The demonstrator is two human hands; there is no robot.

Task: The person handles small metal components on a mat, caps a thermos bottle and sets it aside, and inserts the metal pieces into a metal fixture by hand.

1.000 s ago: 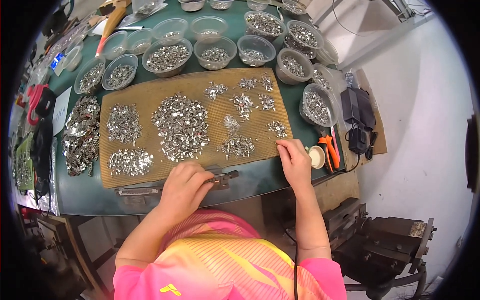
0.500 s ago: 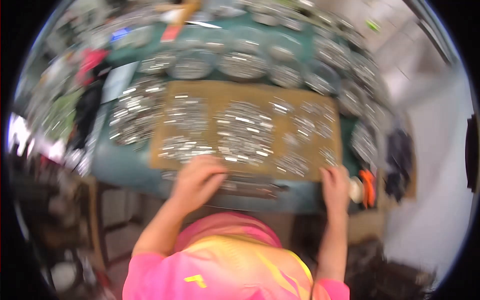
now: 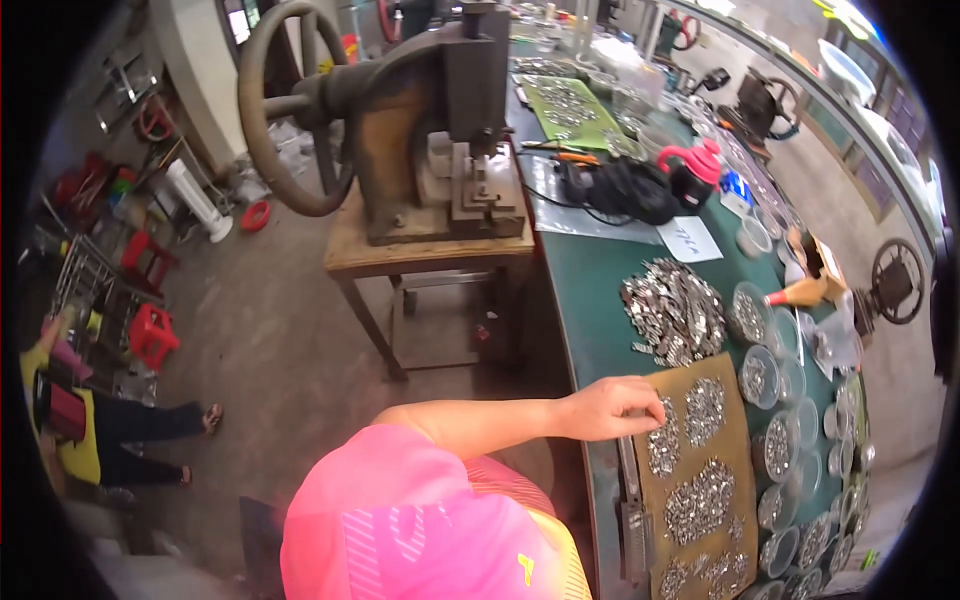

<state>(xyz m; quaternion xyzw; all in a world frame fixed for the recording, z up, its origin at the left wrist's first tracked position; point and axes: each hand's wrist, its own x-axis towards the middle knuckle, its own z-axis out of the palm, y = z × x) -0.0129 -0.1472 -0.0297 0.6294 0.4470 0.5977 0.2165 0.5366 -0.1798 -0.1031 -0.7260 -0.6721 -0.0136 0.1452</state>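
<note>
Left hand (image 3: pixel 612 408) curling above the mat's (image 3: pixel 682 388) front left corner

The pink sleeve (image 3: pixel 385 465) is lying nearest, and the forearm (image 3: pixel 490 420) is stretching from it across the table's (image 3: pixel 572 280) front edge. The fingers (image 3: pixel 645 396) are bending loosely inward, about half closed; whether they are pinching or touching a part, I cannot tell. The right hand is not showing, so its state cannot be told.

The small pile (image 3: pixel 664 445) of metal bits is sitting on the mat, just beside the fingertips; the second pile (image 3: pixel 705 410) and the large pile (image 3: pixel 700 500) are lying near it. Working these bits well is probably calling for a light fingertip pinch, a lifted wrist and eyes on the mat, since the view is facing well left of it.

The bar (image 3: pixel 635 530) is running between mat and table edge, where a low wrist could be catching. Tubs (image 3: pixel 792 382) are lining the mat's far side, so a long reach could be tipping one. The strip heap (image 3: pixel 675 312) is crowding the mat's left end, but bare green tabletop is leaving room between it and the front edge.

Farther off, the press (image 3: pixel 425 120) is standing on its stand (image 3: pixel 440 255), its wheel (image 3: pixel 255 120) jutting over the floor (image 3: pixel 300 340). Well beyond, another person (image 3: pixel 130 440) is showing at far left.
</note>
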